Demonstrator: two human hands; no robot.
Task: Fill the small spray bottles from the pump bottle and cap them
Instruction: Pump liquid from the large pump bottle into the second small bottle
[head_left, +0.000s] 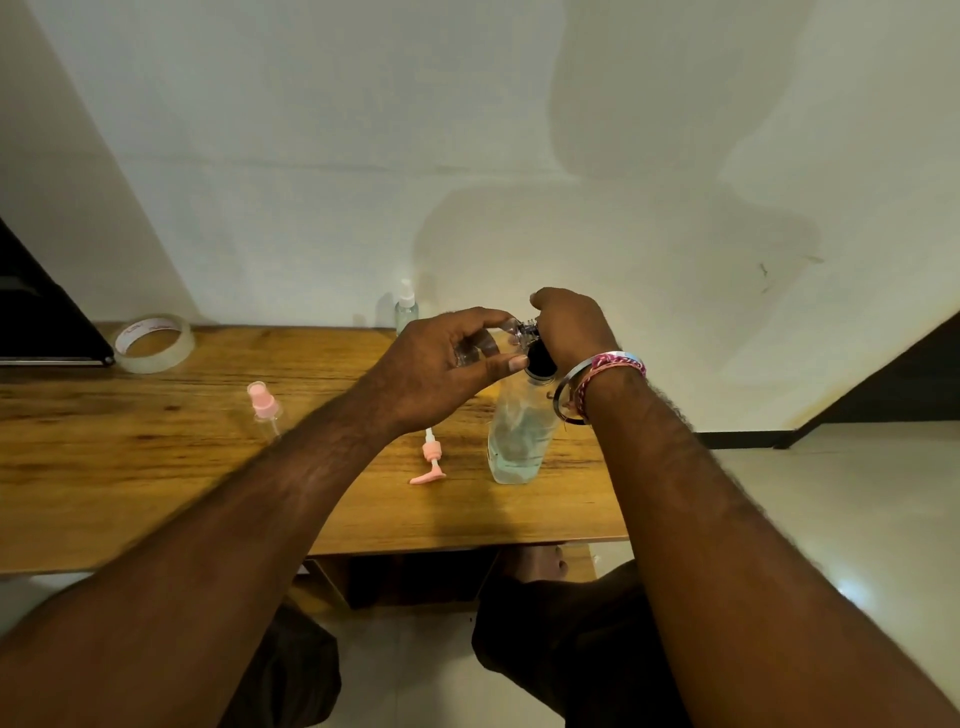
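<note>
Worktop: the wooden, grain-patterned surface in front of you, its far edge against the pale wall.
Tape roll: clear tape lying flat at the far left corner of your worktop, just beside a dark object at the left edge.
Capped spray bottle: stands upright at the far edge, near the wall, with a white spray top.
Pink-topped bottle: a small clear bottle standing left of centre, well apart from the tape roll.
Pink pump head: lies on its side, tube pointing away from you, just beside the pump bottle.
Pump bottle: clear, upright, base on your worktop near its right end, liquid low inside.
</note>
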